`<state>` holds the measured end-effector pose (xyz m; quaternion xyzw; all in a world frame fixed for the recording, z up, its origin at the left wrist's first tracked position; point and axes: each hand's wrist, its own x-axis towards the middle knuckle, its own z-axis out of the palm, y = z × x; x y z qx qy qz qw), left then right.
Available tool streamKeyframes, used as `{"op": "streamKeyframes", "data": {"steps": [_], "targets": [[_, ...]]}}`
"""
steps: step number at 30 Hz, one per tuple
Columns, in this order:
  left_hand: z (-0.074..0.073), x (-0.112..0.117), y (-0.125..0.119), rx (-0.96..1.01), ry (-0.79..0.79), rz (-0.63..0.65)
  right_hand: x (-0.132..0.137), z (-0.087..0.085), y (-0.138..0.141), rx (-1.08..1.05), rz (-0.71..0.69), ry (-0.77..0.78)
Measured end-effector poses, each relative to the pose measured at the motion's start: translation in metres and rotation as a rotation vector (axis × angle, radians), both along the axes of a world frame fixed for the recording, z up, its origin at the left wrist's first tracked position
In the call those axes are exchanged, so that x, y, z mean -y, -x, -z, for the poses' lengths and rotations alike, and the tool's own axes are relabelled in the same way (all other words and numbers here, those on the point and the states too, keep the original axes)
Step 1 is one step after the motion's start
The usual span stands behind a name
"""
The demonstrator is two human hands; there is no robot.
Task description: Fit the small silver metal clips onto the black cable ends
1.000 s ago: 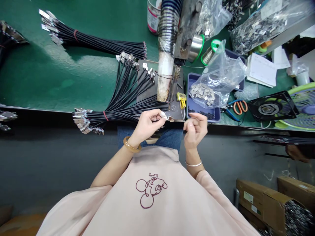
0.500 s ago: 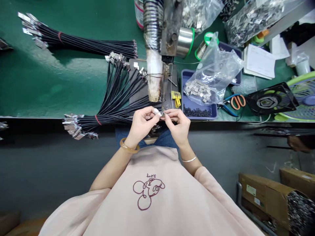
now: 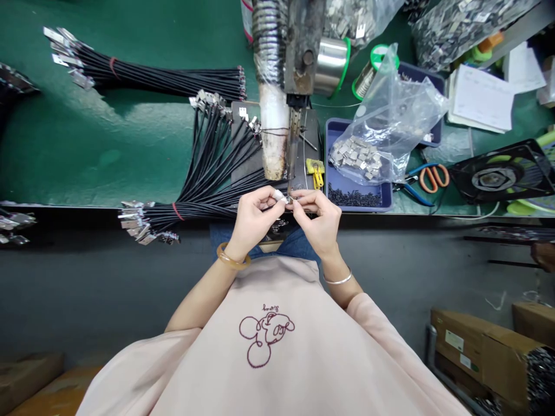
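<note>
My left hand (image 3: 255,218), a white wrap on one fingertip, is closed in a pinch at the bench edge. Opposite it, my right hand (image 3: 319,221) pinches too, and the fingertips nearly meet. Between them is a small shiny metal connector (image 3: 289,199), mostly covered by the fingers. Just above it comes down the narrow metal tip of a soldering machine (image 3: 299,63); whether they touch is hard to make out. Beside my left hand lies a bundle of black cables (image 3: 203,209) with metal plugs, tied with a red band.
A fume hose (image 3: 274,133) hangs above my left hand. At right sit a blue tray (image 3: 387,199) with a bag of metal connectors (image 3: 358,159), pliers (image 3: 418,182) and a fan (image 3: 498,173). Another cable bundle (image 3: 160,76) lies at the back left. Solder spools (image 3: 332,66) stand behind.
The whole view has shifted slightly, so the bench things appear farther right. Both hands keep their pinch on the small connector. The soldering machine's tip appears lower, nearer the fingers.
</note>
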<state>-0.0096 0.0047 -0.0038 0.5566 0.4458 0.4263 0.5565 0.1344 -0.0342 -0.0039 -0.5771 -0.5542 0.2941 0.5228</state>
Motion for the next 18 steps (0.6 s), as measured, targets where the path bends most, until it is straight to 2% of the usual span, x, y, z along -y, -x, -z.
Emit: {"op": "streamKeyframes", "data": {"steps": [8,18], "targets": [[-0.0005,-0.0004,-0.0015,0.016,-0.025,-0.031,-0.0036,-0.003,0.0,0.02,-0.012,-0.029],[-0.0008,0.0028,-0.0015,-0.023,-0.013,-0.022,-0.0019,-0.0074,-0.0033,-0.027,-0.042,0.05]]}}
